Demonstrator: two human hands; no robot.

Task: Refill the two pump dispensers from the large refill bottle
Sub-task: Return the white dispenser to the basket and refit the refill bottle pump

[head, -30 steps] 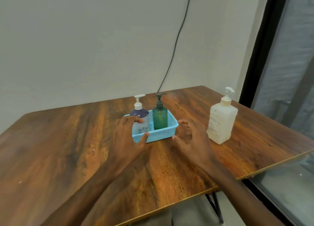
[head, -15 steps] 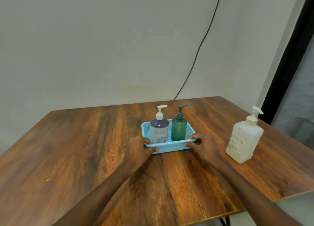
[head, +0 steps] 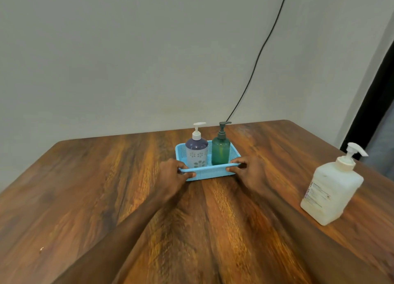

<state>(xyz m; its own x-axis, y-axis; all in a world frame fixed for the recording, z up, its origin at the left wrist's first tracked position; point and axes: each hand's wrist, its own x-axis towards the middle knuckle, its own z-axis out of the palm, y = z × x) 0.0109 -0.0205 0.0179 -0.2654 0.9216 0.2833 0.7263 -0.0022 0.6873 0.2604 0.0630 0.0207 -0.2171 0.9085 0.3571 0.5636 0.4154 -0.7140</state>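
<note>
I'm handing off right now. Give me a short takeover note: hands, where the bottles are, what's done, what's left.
Left hand and right hand each grip the near rim of the blue basket, which rests on the table.
Purple dispenser and green dispenser stand upright in the basket, pumps on.
Large refill bottle stands apart at the right, pump on.
Done: nothing poured.
Left: open both dispensers, refill each, close up.

Not much gear to report: the left hand [head: 173, 175] and right hand [head: 249, 172] are both bare, no gloves, rings or watch showing, and the forearms are uncovered too, no sleeves anywhere in view.
</note>
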